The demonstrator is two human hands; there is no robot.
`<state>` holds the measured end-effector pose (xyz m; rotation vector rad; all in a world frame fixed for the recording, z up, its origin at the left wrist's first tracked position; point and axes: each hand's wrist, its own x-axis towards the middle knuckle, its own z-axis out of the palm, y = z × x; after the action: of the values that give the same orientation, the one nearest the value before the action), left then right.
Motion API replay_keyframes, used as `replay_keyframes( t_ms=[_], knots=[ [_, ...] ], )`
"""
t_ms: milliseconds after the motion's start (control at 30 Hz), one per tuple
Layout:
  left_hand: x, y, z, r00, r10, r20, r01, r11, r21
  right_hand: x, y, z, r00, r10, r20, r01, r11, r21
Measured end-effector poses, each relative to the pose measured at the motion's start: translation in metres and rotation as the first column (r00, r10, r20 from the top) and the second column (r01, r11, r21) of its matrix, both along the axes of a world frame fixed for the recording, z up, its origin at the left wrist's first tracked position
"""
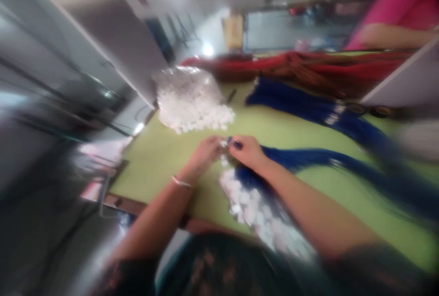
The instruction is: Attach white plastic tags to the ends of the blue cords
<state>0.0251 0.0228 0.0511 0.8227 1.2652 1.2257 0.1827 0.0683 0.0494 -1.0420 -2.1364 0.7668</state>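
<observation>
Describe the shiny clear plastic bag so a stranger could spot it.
Start at the light green tabletop. Near its far left corner, beyond the person's left hand, sits the bag with small white pieces in and before it. Unlike the dark blue bundle of strands to its right, it bulges, pale and glossy.

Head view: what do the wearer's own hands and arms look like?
Left hand and right hand look ungloved. A thin, silvery bracelet circles the left wrist; none shows on the right. Forearms are bare below dark sleeves. Blur hides finer detail.
</observation>
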Motion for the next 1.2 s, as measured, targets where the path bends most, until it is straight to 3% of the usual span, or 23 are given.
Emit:
replay_keyframes(
  t_ms=[300, 433, 533, 633, 767, 933, 1000, 1067, 1133, 1200],
  knots=[
    [0.003, -0.003, 0.004, 0.997, 0.073, -0.028, -0.073, 0.997, -0.017, -0.001, -0.002, 0.002, 0.990, -0.015, 0.143, 0.012, 1.000, 0.025],
    [0.005, -0.001, 0.001, 0.997, 0.050, -0.060, -0.051, 0.998, -0.025, 0.000, 0.002, -0.003, 0.998, 0.011, 0.056, -0.012, 1.000, 0.025],
    [0.003, 0.000, -0.002, 0.997, 0.044, -0.064, -0.045, 0.999, -0.016, 0.003, 0.004, -0.003, 0.999, 0.040, -0.018, -0.041, 0.997, -0.059],
    [0.000, 0.000, -0.006, 0.996, 0.048, -0.072, -0.048, 0.999, 0.000, 0.004, 0.007, -0.003, 1.000, 0.023, -0.015, -0.025, 0.990, -0.138],
    [0.000, 0.001, -0.013, 0.994, 0.048, -0.100, -0.046, 0.999, 0.021, 0.003, 0.009, -0.007, 0.997, 0.077, -0.007, -0.077, 0.989, -0.130],
    [-0.002, 0.000, -0.018, 0.972, 0.011, -0.234, 0.005, 0.998, 0.068, 0.004, 0.011, -0.004, 0.996, 0.072, -0.057, -0.083, 0.975, -0.208],
    [-0.002, -0.004, -0.015, 0.939, -0.032, -0.343, 0.064, 0.995, 0.080, 0.005, 0.012, 0.000, 0.990, -0.015, -0.138, -0.028, 0.953, -0.303],
    [-0.001, -0.010, -0.009, 0.850, -0.144, -0.507, 0.221, 0.971, 0.095, 0.006, 0.014, 0.004, 0.966, -0.110, -0.236, -0.002, 0.903, -0.429],
    [0.001, -0.016, 0.000, 0.696, -0.255, -0.671, 0.431, 0.896, 0.107, 0.007, 0.015, 0.005, 0.931, -0.166, -0.326, -0.037, 0.844, -0.535],
    [-0.001, -0.017, 0.010, 0.557, -0.341, -0.757, 0.610, 0.786, 0.095, 0.006, 0.016, 0.004, 0.894, -0.186, -0.408, -0.099, 0.806, -0.584]
  ],
)
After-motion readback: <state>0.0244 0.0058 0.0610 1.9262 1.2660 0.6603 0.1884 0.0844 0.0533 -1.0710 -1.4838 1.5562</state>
